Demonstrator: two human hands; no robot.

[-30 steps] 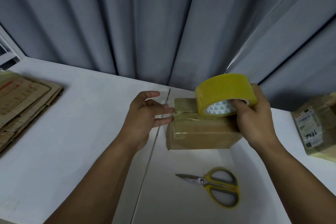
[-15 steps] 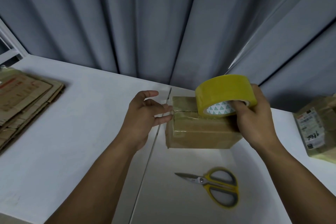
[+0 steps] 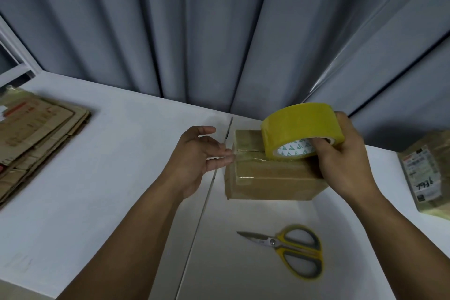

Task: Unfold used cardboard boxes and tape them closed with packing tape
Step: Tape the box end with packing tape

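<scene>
The person's right hand (image 3: pixel 341 153) grips a wide roll of yellow packing tape (image 3: pixel 302 124). The fingers are curled into its white core, which has small green triangles printed on it, and the thumb lies over the outer side of the roll. The roll stands tilted on its edge. Its lower rim touches the top of a small brown cardboard box (image 3: pixel 272 178), close to the line where the two top flaps meet.

The left hand (image 3: pixel 197 156) is open, with the fingers nearly straight and pointing to the right. The fingertips touch the left end of the box at the height of that flap line. I cannot tell whether a strip of tape runs under these fingertips. The box looks shiny, with clear tape on its top and front face.

The box sits on a white table (image 3: pixel 97 178), just right of a thin seam (image 3: pixel 207 190) that runs across the surface from front to back. Nearer to the person, apart from the box, lie scissors with yellow and grey handles (image 3: pixel 289 248), closed, with the blades pointing left. At the far left edge is a pile of flattened brown cardboard boxes (image 3: pixel 36 134). At the right edge stands another taped cardboard box with a white label (image 3: pixel 426 175). Behind the table a grey curtain (image 3: pixel 219 31) hangs in long folds.
</scene>
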